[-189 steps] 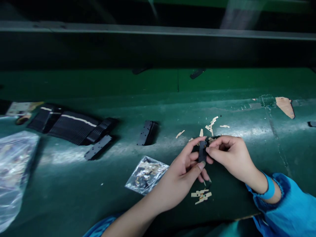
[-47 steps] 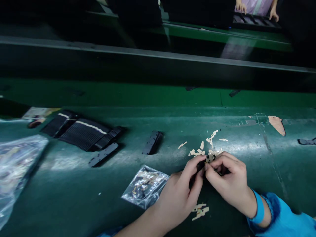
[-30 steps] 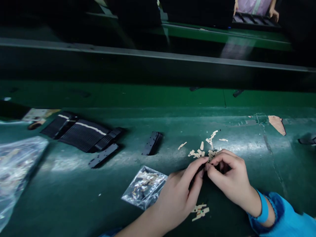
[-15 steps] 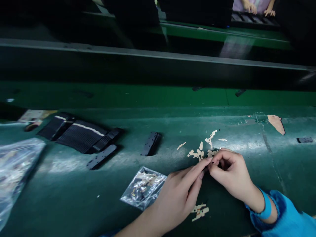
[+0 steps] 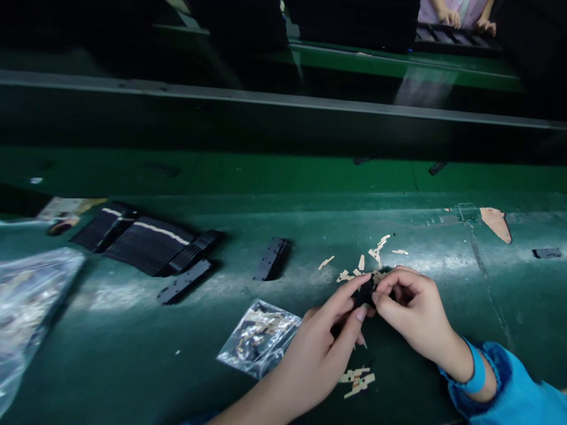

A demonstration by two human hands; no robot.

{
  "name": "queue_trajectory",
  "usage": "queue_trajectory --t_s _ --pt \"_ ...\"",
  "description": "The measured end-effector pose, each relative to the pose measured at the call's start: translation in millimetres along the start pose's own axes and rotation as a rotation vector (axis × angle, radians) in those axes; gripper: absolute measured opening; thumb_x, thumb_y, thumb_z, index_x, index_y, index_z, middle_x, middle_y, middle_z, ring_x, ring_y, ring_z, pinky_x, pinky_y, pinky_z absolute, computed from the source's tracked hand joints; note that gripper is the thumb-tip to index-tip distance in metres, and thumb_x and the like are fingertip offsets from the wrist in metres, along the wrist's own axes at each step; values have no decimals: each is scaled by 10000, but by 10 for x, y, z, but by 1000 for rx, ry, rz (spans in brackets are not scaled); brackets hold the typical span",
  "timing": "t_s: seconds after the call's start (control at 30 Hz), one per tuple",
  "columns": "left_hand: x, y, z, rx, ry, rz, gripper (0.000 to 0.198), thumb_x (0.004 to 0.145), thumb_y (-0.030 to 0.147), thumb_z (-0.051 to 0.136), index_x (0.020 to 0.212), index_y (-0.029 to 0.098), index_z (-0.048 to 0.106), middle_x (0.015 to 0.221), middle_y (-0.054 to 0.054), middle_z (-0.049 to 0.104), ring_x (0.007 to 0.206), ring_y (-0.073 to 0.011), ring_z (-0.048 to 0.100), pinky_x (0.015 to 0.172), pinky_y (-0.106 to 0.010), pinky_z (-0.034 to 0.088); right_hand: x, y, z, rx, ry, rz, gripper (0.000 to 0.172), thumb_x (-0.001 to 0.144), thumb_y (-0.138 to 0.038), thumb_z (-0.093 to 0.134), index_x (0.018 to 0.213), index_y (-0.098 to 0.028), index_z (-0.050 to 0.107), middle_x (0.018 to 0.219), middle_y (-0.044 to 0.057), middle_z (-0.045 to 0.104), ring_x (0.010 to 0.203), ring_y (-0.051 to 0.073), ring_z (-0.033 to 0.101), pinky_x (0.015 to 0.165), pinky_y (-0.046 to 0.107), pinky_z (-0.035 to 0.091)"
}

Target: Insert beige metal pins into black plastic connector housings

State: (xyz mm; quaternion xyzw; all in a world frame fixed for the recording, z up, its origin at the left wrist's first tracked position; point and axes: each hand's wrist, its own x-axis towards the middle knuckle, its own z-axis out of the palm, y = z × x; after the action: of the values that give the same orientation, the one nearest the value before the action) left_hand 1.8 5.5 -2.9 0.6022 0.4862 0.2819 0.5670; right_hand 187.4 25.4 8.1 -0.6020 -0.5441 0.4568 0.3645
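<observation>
Above the green tabletop, toward its near edge, the left hand pinches a black part, the right hand bunched against it (what it grips, can't tell), dark barrier behind.

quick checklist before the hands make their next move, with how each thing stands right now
1. Black part gripped by the left hand: ok, held between thumb and fingers.
2. Right hand at the part: ok, thumb and forefinger come together at its edge.
3. Small piece in the right hand's pinch: cannot tell, hidden and dark.
4. Loose pale pieces in one pile: not ok, scattered beyond the hands, with a separate group on the near side.
5. Left hand clear of the small clear bag: cannot tell, they overlap in view.
</observation>
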Motion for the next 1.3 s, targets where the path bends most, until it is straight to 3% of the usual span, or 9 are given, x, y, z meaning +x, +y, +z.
queue_trajectory --t_s 0.4,0.67,1.0,1.2,1.3 --pt "-5 6 -8 -49 -24 -33 461 1077 277 486 1537 299 491 735 35 703 699 -168 717 724 -296 567 -2 -2 3 19 9 16 71 761 -196 683 696 -200 713 663 3 649 563 134 501 532 266 393" --pt "7 25 -25 -324 -76 -142 435 1062 308 542 1493 247 542 913 -17 727 665 -139 682 679 -272 568 7 -17 -9 111 20 49 73 745 -208 713 673 -200 715 645 -10 637 537 119 484 513 253 382" --pt "58 61 -57 -542 -117 -246 551 1013 415 655 1509 205 539 888 -34 721 586 -126 624 614 -273 547 42 11 -37 205 -27 156 86 730 -263 749 728 -198 693 678 -23 601 571 117 458 535 255 373" --pt "33 41 -72 -459 -125 -205 561 1052 398 586 1579 234 480 809 -6 714 652 -141 637 723 -289 543 13 12 -39 231 -225 160 165 745 -268 776 696 -202 634 659 -41 535 585 118 412 541 254 343" --pt "9 19 -69 -404 -135 -171 550 1083 407 528 1598 228 455 716 7 696 711 -164 643 770 -295 535 -6 7 -24 201 -210 126 202 768 -249 768 654 -203 608 639 -45 518 578 117 401 532 252 335"
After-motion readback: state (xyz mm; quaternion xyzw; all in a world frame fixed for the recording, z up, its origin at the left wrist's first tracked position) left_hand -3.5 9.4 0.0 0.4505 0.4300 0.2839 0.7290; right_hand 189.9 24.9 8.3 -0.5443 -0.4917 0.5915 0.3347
